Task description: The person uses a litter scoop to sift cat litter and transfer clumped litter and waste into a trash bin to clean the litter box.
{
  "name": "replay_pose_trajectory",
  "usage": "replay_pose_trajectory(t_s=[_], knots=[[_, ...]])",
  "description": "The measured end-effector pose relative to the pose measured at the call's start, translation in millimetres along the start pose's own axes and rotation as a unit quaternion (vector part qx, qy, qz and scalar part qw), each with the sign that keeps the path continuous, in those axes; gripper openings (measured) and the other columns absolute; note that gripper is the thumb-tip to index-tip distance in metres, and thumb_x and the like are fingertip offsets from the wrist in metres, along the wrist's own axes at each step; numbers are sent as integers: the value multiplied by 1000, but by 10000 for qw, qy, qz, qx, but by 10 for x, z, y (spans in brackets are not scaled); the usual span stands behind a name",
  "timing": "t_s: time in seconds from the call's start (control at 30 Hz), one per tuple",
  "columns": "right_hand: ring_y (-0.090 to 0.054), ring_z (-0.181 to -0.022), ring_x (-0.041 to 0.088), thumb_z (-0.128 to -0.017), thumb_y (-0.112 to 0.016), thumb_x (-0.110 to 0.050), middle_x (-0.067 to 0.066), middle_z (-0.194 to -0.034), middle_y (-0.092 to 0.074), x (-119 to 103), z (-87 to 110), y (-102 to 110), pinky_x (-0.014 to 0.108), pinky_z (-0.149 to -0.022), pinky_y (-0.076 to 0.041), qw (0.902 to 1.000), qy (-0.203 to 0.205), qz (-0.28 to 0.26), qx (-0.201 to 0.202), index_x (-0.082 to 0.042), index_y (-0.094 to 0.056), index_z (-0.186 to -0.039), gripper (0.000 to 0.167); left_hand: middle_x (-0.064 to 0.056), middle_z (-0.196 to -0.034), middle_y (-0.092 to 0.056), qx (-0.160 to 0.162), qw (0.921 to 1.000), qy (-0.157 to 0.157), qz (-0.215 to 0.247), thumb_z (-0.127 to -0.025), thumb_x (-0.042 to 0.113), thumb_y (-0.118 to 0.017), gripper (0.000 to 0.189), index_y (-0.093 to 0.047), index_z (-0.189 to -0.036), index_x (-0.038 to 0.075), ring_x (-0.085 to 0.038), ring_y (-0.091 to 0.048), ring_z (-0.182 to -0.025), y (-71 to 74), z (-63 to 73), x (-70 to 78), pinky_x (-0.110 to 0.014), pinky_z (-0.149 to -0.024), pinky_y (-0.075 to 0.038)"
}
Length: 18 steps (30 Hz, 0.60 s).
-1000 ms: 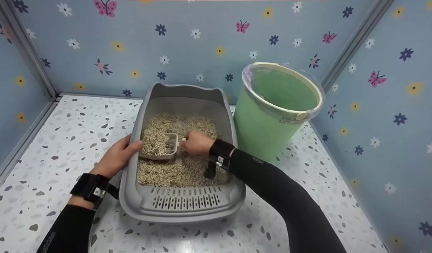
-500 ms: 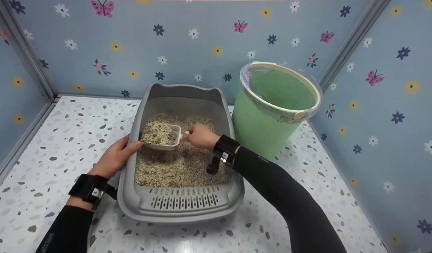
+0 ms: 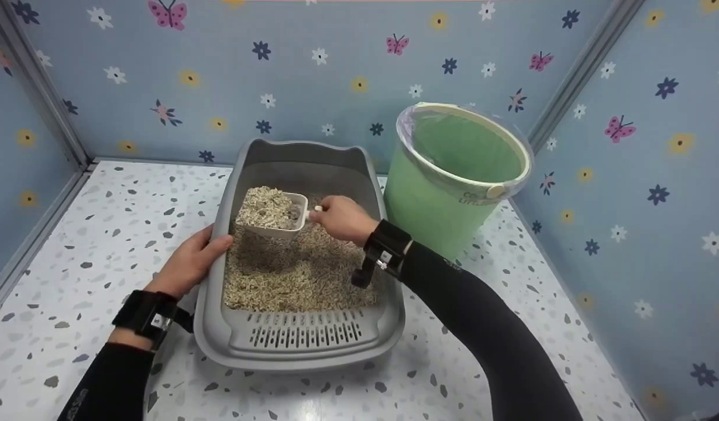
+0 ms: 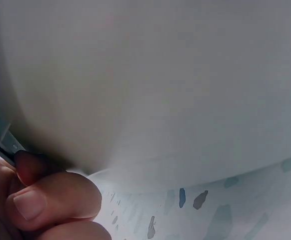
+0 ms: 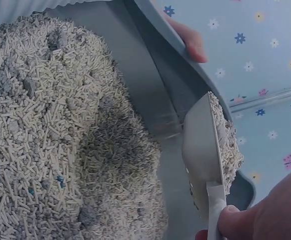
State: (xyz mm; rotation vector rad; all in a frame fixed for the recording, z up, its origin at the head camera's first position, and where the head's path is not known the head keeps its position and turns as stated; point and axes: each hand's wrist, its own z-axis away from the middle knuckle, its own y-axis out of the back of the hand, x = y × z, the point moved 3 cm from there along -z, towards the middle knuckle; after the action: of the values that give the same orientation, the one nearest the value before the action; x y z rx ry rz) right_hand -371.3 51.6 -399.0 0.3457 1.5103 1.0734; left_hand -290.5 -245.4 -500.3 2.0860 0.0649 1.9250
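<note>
My right hand (image 3: 346,219) grips the handle of a white litter scoop (image 3: 275,233), held up over the grey litter box (image 3: 300,358). A heap of pale pellet litter (image 3: 265,207) with some greyish clumps fills the scoop. In the right wrist view the scoop (image 5: 200,142) is seen from the side, raised above the litter bed (image 5: 45,125), where darker clumps lie. My left hand (image 3: 186,263) holds the box's left rim, thumb on top. From below, the left wrist view shows the curled fingers (image 4: 55,200) under that rim, against the box's outer wall.
A green bin (image 3: 435,199) with a clear plastic liner stands close on the box's right, its mouth higher than the box. Flower-patterned panels (image 3: 312,76) enclose the back and sides. The speckled white surface (image 3: 131,216) lies under everything.
The right hand has lifted the loaded scoop out of the litter, upward and slightly toward the back and right. A hollow shows below it. The left hand stays on the rim.
</note>
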Motion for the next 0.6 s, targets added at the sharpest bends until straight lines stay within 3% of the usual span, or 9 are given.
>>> replay_pose_trajectory(t_s=[0.2,0.37,0.6], knots=[[-36,-64,15,-115,-65,-27,-4,-71,-37,-22,88,135,31,-67,-32,10000,-5,-31,6,-17,-46,-77,44,-30,-139,-63,29,10000,85,40,-117,43,-53,76,-28,-175,0,-28,-74,-101,-6,-11,-16,-36,-85,-65],[-37,-64,14,-115,-66,-28,-4,-71,-38,-37,179,226,31,-66,-33,9999,-35,-116,28,-16,-53,-78,41,-29,-138,-61,39,9999,90,-51,-117,45,-53,79,-25,-175,0,-28,-71,-102,0,-8,-18,-34,-86,-64],[-39,-63,13,-115,-67,-32,-5,-71,-41,-96,339,305,31,-64,-35,9997,239,74,-2,-18,-55,-79,40,-31,-141,-62,16,10000,74,-47,-117,47,-53,81,-25,-175,-2,-28,-73,-107,3,-9,-10,-33,-89,-64]])
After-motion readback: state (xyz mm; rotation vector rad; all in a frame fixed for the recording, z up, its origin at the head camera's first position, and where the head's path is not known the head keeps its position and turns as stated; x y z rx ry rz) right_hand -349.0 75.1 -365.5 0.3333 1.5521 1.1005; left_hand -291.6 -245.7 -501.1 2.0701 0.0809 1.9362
